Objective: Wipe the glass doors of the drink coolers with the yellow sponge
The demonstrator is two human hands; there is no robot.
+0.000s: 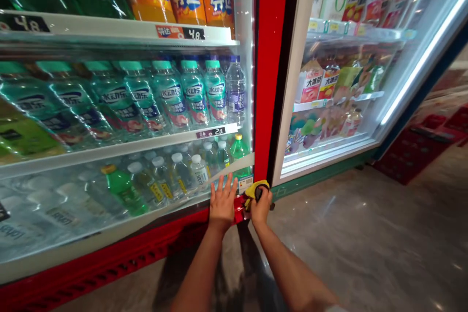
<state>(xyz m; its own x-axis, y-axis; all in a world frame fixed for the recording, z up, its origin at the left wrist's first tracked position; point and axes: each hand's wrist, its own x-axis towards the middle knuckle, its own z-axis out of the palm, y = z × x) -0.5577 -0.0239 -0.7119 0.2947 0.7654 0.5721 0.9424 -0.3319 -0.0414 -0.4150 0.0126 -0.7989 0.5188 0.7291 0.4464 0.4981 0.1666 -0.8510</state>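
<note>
Yellow cloth (252,190) at cooler edge (262,156)

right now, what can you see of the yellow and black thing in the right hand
The yellow-and-black item is small, with a bright yellow body and a rounded black part at its upper right. Its material and exact kind are unclear at this size. The right hand grips it from below, covering part of it. It is near the bottom corner of the red cooler frame, just right of the left hand; whether it touches the frame is unclear.
</note>
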